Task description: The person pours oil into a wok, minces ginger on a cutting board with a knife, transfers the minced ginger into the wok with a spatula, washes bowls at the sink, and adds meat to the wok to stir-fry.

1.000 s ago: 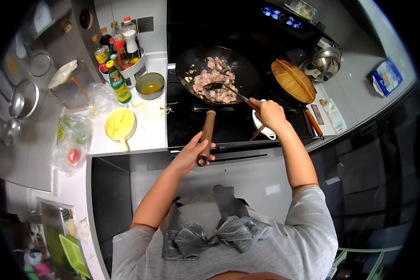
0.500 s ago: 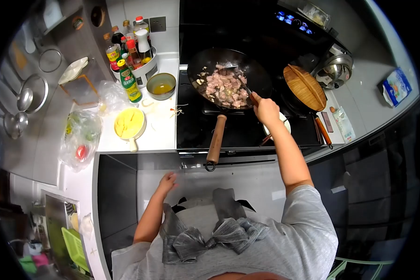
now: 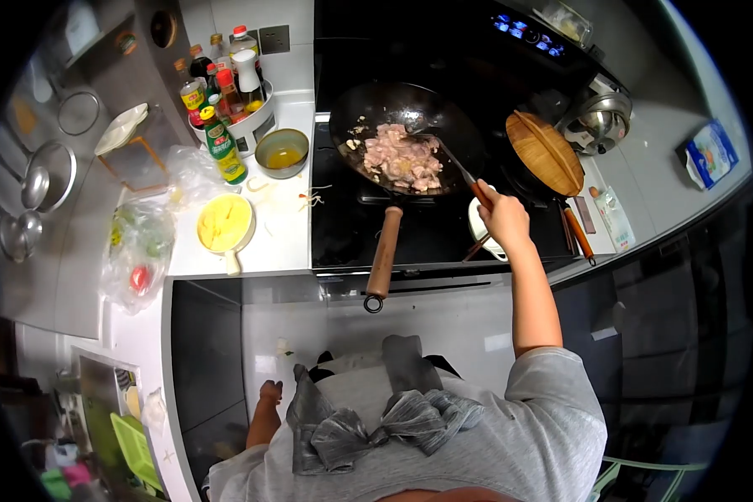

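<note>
My right hand (image 3: 506, 219) is closed round the wooden handle of a spatula (image 3: 456, 159). Its metal blade rests among pale pink meat pieces (image 3: 400, 159) in a black wok (image 3: 460, 121). Bits that look like chopped garlic lie at the wok's left side, and its wooden handle (image 3: 383, 255) points toward me. Below the counter, beside my body, my left hand (image 3: 271, 391) hangs low with nothing visible in it. It is small and shaded, its fingers seemingly loosely apart.
A wooden lid (image 3: 545, 155) covers a pan right of the wok. Beneath my right wrist is a white bowl (image 3: 483, 224) with chopsticks. Leftward stand a yellow-filled dish (image 3: 226, 224), a bowl of liquid (image 3: 282, 154), a sauce bottle (image 3: 223, 149) and a plastic bag (image 3: 138, 251).
My right hand has moved right and down toward me, drawing the spatula back a little; the meat has shifted slightly left. My left hand has dropped lower, toward my side.
</note>
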